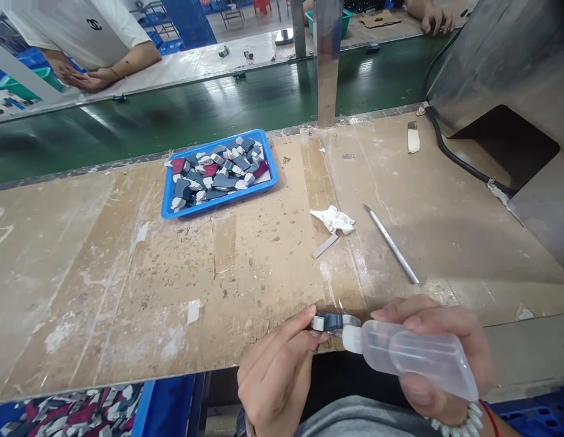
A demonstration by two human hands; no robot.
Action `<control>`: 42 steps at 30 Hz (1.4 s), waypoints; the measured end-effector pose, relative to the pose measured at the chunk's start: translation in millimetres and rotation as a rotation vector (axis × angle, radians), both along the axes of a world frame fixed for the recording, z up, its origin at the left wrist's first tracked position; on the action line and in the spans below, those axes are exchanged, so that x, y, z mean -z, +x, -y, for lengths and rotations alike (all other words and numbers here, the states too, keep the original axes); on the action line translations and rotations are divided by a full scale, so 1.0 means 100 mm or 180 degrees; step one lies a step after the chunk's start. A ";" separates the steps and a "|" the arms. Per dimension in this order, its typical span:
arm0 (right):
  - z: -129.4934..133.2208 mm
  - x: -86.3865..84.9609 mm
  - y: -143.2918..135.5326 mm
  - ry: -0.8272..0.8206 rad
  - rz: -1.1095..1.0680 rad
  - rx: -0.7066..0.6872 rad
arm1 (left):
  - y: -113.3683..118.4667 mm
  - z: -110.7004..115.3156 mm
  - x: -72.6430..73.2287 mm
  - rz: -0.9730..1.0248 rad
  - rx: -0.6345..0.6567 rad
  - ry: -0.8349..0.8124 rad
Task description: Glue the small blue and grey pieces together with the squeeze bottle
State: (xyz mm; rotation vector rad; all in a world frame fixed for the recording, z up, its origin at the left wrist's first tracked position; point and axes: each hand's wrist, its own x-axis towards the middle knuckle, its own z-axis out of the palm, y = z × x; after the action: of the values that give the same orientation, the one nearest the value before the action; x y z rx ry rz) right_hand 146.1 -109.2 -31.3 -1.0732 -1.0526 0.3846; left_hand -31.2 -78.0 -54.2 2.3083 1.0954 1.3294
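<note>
Near the table's front edge, my left hand (282, 364) pinches a small dark blue and light grey piece (330, 321) between thumb and fingertips. My right hand (441, 358) is wrapped round a translucent plastic bottle (413, 355), which lies tilted on its side. The bottle's white cap (352, 339) and thin tip point left, close under the piece; whether the tip touches it I cannot tell. Further back on the table is a blue tray (218, 206) filled with several dark blue, grey and dark red pieces.
A craft knife (393, 246), a crumpled white tissue (334, 219) and a small metal strip (325, 246) lie ahead of my hands. A metal post (327, 67) stands before the green conveyor (173, 112). Beyond are other people's hands. A blue bin (145, 406) of pieces is at lower left.
</note>
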 end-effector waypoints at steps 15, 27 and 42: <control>0.09 0.17 0.02 -0.0220 -0.0281 -0.0350 | 0.00 0.02 0.00 -0.0028 -0.0116 -0.0127; 0.03 0.19 -0.03 0.0329 -0.0863 0.0262 | 0.00 0.08 0.17 0.0707 -0.0210 -0.0515; -0.03 0.12 0.07 -0.0448 -0.1221 -0.0729 | -0.17 0.00 -0.34 -0.0929 0.0507 -0.0010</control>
State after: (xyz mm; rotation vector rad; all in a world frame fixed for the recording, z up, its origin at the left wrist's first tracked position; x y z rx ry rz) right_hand 153.4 -106.2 -43.7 -0.9553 -0.8128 0.8255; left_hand -47.8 -78.4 -19.9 2.5838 0.9648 0.9544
